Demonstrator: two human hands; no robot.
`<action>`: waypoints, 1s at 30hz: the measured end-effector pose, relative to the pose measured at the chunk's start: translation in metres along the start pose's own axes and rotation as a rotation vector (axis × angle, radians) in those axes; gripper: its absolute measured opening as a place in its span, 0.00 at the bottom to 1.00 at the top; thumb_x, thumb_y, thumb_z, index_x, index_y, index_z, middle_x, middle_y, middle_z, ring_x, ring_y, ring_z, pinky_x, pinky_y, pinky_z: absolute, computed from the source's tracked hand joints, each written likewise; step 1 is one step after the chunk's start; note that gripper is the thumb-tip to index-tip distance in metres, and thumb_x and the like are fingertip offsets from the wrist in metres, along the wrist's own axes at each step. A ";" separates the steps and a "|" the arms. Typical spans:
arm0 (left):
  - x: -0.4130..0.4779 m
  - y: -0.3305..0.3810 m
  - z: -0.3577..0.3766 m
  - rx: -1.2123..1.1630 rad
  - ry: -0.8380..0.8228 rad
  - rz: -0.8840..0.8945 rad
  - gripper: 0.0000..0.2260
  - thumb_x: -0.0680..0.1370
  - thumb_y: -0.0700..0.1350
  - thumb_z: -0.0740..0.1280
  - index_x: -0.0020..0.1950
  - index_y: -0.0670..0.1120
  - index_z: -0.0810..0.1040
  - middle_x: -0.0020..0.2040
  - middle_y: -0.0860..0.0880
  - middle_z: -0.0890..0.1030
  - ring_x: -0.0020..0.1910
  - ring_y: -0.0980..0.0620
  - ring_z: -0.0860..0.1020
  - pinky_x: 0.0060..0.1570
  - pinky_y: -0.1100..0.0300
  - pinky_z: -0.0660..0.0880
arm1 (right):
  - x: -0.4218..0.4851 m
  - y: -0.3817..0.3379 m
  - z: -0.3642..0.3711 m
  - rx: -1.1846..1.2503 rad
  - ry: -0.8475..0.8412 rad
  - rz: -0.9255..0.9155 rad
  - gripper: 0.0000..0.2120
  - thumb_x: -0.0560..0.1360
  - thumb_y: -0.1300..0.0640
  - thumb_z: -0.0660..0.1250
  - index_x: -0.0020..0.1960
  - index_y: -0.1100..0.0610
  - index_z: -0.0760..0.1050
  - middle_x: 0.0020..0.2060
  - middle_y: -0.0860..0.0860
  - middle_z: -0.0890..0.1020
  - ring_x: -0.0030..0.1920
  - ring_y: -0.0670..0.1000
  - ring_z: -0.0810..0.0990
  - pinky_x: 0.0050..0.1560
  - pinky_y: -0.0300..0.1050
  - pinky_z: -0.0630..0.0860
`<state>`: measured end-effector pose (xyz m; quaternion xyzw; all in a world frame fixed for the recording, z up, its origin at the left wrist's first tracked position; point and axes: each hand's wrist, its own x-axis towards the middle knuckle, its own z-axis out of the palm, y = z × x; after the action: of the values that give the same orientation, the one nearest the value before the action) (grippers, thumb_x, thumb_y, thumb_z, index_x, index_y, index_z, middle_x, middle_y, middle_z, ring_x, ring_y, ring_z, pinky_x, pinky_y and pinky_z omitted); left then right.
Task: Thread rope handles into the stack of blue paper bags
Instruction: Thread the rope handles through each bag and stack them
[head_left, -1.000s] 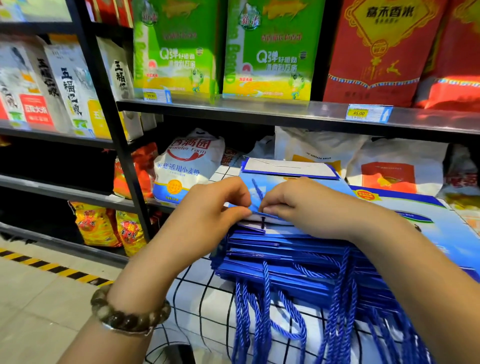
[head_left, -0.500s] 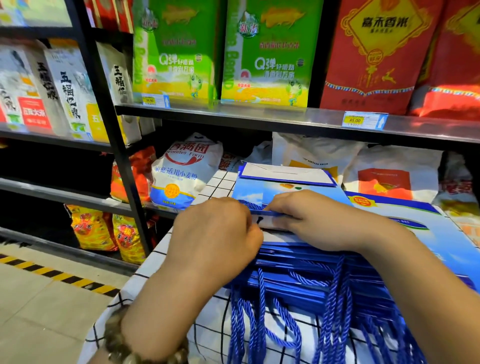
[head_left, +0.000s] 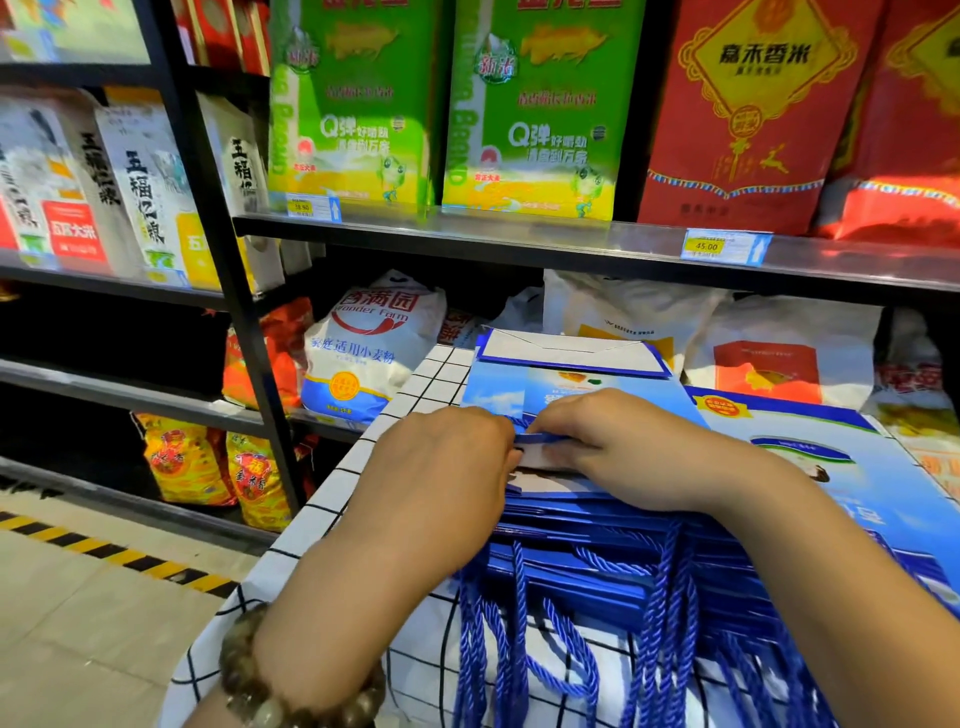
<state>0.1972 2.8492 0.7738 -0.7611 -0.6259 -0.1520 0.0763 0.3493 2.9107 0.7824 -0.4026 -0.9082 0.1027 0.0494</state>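
Observation:
A stack of flat blue paper bags (head_left: 613, 551) lies on a white cloth with a black grid (head_left: 332, 525). Several blue twisted rope handles (head_left: 519, 639) hang from the stack's near edge. The top bag (head_left: 597, 389) shows a sky-blue print and a folded white base at its far end. My left hand (head_left: 441, 467) and my right hand (head_left: 618, 447) meet at the top bag's near rim, fingers pinched on the rim and a short bit of blue rope (head_left: 524, 423) between them. The fingertips hide the rim's holes.
Black metal shelving (head_left: 519, 234) stands right behind the table, loaded with rice and flour sacks (head_left: 369, 348). More printed blue bags (head_left: 852, 467) lie to the right of the stack. At lower left is tiled floor with a yellow-black hazard stripe (head_left: 114, 556).
Both hands have closed in on the top bag's rim; the left hand rolled knuckles-up and now covers the spot. The upright rope end seen earlier has dropped flat between the fingers.

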 end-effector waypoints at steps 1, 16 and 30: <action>0.000 -0.001 -0.001 0.007 -0.020 0.014 0.08 0.81 0.52 0.52 0.43 0.53 0.63 0.50 0.51 0.76 0.49 0.48 0.75 0.40 0.57 0.64 | 0.000 0.001 0.000 0.003 0.000 0.001 0.09 0.79 0.56 0.57 0.53 0.55 0.75 0.48 0.50 0.78 0.50 0.52 0.73 0.54 0.53 0.71; -0.007 -0.018 0.001 -0.228 0.064 0.018 0.09 0.75 0.54 0.63 0.40 0.51 0.70 0.45 0.54 0.79 0.47 0.54 0.76 0.46 0.57 0.71 | -0.007 0.004 -0.003 0.496 0.034 0.123 0.13 0.77 0.50 0.60 0.41 0.55 0.76 0.36 0.49 0.74 0.39 0.46 0.70 0.45 0.43 0.68; -0.007 -0.019 0.008 -0.282 0.077 -0.010 0.06 0.76 0.52 0.64 0.46 0.54 0.79 0.44 0.56 0.81 0.46 0.56 0.76 0.45 0.59 0.70 | 0.000 0.009 0.001 0.357 0.119 0.308 0.17 0.80 0.50 0.54 0.35 0.55 0.67 0.30 0.48 0.72 0.28 0.43 0.70 0.31 0.37 0.65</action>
<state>0.1784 2.8485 0.7627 -0.7547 -0.5989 -0.2678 -0.0082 0.3551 2.9165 0.7800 -0.5264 -0.7992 0.2440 0.1568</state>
